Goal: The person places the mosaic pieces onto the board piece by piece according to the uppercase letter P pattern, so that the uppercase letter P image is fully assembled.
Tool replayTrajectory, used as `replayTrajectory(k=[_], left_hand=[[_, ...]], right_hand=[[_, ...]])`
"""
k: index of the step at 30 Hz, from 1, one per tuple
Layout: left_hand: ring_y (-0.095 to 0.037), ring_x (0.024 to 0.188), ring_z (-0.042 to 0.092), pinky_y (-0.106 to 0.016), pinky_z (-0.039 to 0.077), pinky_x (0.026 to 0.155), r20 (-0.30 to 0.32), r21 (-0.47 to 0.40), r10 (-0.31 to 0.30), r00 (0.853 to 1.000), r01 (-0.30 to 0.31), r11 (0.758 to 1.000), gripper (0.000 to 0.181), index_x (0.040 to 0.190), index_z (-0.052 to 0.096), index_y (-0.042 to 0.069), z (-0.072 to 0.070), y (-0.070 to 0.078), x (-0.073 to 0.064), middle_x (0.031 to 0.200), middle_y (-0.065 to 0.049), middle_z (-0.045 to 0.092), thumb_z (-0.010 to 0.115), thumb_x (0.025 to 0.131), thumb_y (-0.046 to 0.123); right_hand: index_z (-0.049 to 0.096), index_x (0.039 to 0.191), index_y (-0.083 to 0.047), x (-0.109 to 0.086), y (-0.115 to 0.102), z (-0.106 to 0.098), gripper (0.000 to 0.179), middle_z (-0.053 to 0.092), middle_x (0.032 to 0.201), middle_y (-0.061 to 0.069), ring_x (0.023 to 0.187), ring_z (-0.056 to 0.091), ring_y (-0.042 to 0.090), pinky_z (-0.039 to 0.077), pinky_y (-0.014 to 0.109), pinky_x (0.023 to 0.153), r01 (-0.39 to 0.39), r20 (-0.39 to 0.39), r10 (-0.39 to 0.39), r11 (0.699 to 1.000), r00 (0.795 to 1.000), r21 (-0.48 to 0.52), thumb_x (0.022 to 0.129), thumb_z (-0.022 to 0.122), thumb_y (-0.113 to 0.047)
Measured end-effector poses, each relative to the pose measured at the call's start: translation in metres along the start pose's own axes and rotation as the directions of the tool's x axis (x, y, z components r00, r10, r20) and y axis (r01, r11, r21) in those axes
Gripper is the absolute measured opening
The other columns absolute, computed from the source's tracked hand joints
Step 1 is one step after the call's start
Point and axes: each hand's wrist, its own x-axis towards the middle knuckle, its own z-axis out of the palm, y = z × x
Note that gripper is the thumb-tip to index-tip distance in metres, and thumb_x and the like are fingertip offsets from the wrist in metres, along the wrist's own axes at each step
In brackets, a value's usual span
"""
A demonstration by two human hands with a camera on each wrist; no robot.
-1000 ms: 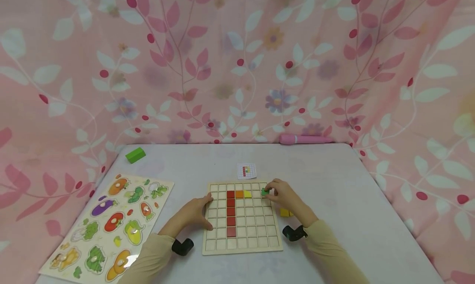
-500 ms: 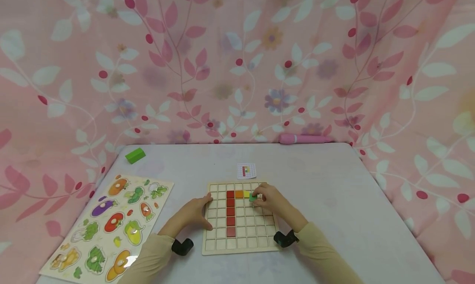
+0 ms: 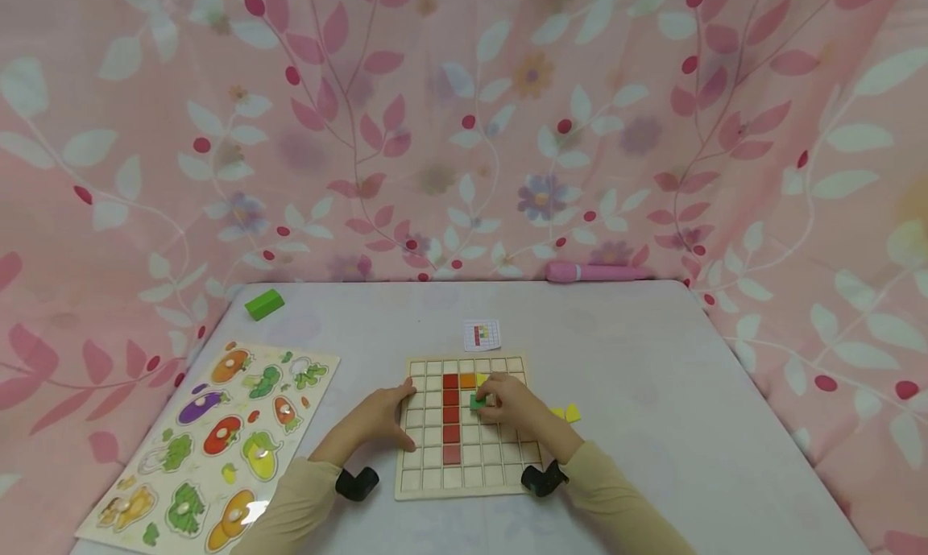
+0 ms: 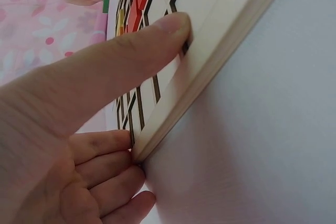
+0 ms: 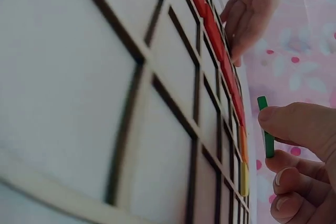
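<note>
My right hand [image 3: 516, 408] pinches a thin green square tile [image 3: 476, 403] between thumb and fingers. In the right wrist view the green tile [image 5: 266, 132] stands off the surface of the wooden grid board [image 3: 474, 492]. My left hand [image 3: 377, 416] rests on the board's left edge; its thumb [image 4: 152, 43] lies on the face and the other fingertips touch the side. A column of several red tiles [image 3: 451, 415] sits in the grid. To the right of the top one are an orange tile [image 3: 467, 380] and a yellow tile [image 3: 482, 378], partly covered by my right hand.
A small pattern card [image 3: 482, 335] lies behind the board. Yellow pieces [image 3: 572, 413] lie right of it, partly hidden by the right arm. On the left are a vegetable puzzle [image 3: 239, 402] and a green block [image 3: 264, 304]. A pink pen-shaped object [image 3: 598, 273] lies at the back edge.
My right hand has carried the green tile leftward across the board and slightly nearer, to below the orange and yellow tiles. The left hand has stayed on the board's edge.
</note>
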Motion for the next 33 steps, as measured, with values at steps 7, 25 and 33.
replayTrajectory(k=[7, 25, 33], left_hand=[[-0.035, 0.118, 0.038, -0.045, 0.032, 0.095, -0.006, -0.01, 0.002, 1.0, -0.002, 1.0, 0.103, 0.134, 0.037, -0.001, 0.0, 0.0, 0.0, 0.133, -0.018, 0.04, 0.087, 0.051, 0.032], [-0.034, 0.118, 0.039, -0.043, 0.033, 0.094, -0.019, 0.002, 0.031, 0.999, -0.031, 1.0, 0.1, 0.133, 0.039, -0.003, -0.001, 0.001, 0.0, 0.133, -0.018, 0.04, 0.087, 0.051, 0.03], [-0.033, 0.118, 0.039, -0.042, 0.033, 0.094, -0.012, 0.012, 0.025, 1.0, -0.025, 1.0, 0.101, 0.133, 0.038, -0.003, -0.001, 0.003, -0.001, 0.133, -0.018, 0.04, 0.087, 0.051, 0.03]], right_hand=[[0.065, 0.085, -0.005, -0.001, -0.002, 0.01, 0.009, 0.054, 0.085, 0.0, 0.07, 0.05, 0.012, 0.044, 0.019, 0.061, -0.044, 0.034, 0.043, 0.999, 0.998, 0.028, 0.079, 0.068, -0.01], [0.067, 0.084, -0.008, 0.003, -0.003, 0.016, 0.006, 0.055, 0.084, 0.0, 0.072, 0.051, 0.012, 0.044, 0.02, 0.064, 0.0, 0.054, 0.001, 1.0, 0.999, -0.017, 0.078, 0.068, -0.008], [0.068, 0.087, -0.007, 0.002, -0.008, 0.014, 0.008, 0.054, 0.083, 0.001, 0.068, 0.048, 0.011, 0.043, 0.018, 0.059, -0.024, 0.089, 0.025, 1.0, 0.996, -0.016, 0.079, 0.068, -0.008]])
